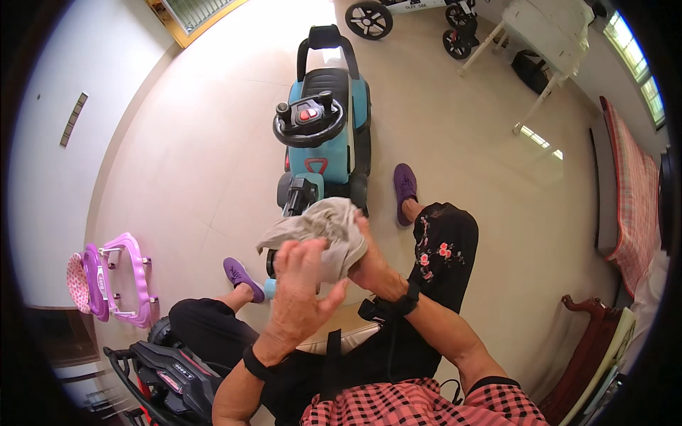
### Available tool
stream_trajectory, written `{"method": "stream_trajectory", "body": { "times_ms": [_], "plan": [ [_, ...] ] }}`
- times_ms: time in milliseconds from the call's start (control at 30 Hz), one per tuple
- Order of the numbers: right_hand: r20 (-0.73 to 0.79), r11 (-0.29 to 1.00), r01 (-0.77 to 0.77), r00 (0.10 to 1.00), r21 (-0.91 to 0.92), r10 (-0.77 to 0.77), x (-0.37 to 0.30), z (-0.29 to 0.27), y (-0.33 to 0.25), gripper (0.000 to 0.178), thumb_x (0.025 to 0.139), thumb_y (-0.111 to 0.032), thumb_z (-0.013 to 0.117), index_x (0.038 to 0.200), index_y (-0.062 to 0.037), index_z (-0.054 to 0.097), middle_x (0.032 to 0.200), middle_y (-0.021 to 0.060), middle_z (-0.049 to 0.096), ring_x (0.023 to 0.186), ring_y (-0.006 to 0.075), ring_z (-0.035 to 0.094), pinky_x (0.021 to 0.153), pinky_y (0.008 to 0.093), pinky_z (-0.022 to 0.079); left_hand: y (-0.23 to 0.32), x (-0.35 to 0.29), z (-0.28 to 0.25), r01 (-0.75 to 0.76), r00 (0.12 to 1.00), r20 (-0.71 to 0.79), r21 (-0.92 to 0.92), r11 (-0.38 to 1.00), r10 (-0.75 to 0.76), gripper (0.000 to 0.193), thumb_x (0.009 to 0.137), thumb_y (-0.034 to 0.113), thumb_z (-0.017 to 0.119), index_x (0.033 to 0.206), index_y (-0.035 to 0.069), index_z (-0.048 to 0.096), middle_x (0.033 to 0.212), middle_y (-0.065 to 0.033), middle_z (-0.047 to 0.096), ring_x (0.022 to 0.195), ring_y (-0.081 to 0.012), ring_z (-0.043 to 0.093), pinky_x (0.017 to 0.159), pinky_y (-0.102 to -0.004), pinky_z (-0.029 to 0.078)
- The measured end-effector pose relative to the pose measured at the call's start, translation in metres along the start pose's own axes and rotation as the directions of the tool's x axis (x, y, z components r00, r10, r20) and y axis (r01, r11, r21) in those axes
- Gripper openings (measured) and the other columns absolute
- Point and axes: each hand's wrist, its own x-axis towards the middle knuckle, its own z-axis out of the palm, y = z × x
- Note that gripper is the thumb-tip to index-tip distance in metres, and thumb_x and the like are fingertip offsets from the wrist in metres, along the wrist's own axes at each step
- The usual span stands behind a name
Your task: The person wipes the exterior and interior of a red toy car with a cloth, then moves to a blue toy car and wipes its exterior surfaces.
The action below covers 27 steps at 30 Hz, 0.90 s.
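A crumpled light grey cloth (312, 231) is bunched up between my hands, in front of my lap. My right hand (371, 264) grips it from the right side, its fingers partly hidden by the folds. Against the near left edge of the cloth is my left hand (297, 287), slightly blurred, with its thumb spread away from the fingers. Just beyond the cloth stands a turquoise and black ride-on toy (334, 156). It has a black steering wheel (310, 121) with a red button. The cloth hides part of the toy's near end.
A purple baby walker (128, 280) stands on the floor at the left. Near my left knee is a black and red ride-on vehicle (174, 376). A white table (547, 32) and a wheeled stroller frame (419, 6) are at the back. Carved dark wood (586, 348) is at the right.
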Motion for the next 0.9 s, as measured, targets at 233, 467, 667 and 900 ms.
{"method": "stream_trajectory", "body": {
  "times_ms": [233,467,667,900],
  "plan": [
    [-0.271,0.939,0.313,0.925,0.145,-0.267,0.016,-0.029,-0.005,0.053,0.099,-0.057,0.039,0.124,-0.0126,0.053,0.111,0.0036,0.063,0.097,0.0182,0.063,0.083,0.0368,0.054,-0.071,0.02,0.018,0.302,0.948,-0.013,0.357,0.884,-0.319,0.079,0.075,0.02,0.075,0.137,-0.008,0.035,0.124,-0.0261,0.047,0.116,-0.0426,0.042,0.102,-0.0505,0.034],
    [-0.319,0.914,0.406,0.865,-0.005,-0.386,0.016,-0.026,-0.005,0.055,0.098,-0.058,0.04,0.122,-0.0107,0.053,0.107,0.0046,0.062,0.094,0.0179,0.063,0.081,0.0358,0.054,-0.079,0.035,0.016,0.398,0.837,0.29,0.261,0.88,-0.465,0.095,0.074,0.042,0.077,0.138,-0.011,0.031,0.114,-0.0316,0.051,0.103,-0.0457,0.056,0.088,-0.046,0.049],
    [-0.39,0.937,0.348,0.862,-0.013,-0.325,0.026,-0.045,0.005,0.051,0.1,-0.054,0.038,0.126,-0.0124,0.052,0.109,0.005,0.062,0.095,0.0197,0.062,0.086,0.0441,0.055,-0.086,0.037,0.008,0.454,0.801,0.366,0.145,0.879,-0.473,0.097,0.069,0.032,0.074,0.142,-0.009,0.024,0.107,-0.0333,0.051,0.096,-0.0464,0.057,0.084,-0.0476,0.051],
    [-0.339,0.941,0.338,0.884,-0.014,-0.322,0.027,-0.053,0.005,0.053,0.099,-0.054,0.038,0.127,-0.0117,0.051,0.113,0.0061,0.062,0.099,0.0213,0.062,0.086,0.0474,0.054,-0.112,0.031,-0.011,0.38,0.826,0.395,0.134,0.915,-0.401,0.093,0.069,0.027,0.067,0.144,-0.005,0.022,0.114,-0.0355,0.05,0.102,-0.0474,0.056,0.09,-0.0478,0.048]
  ]
}}
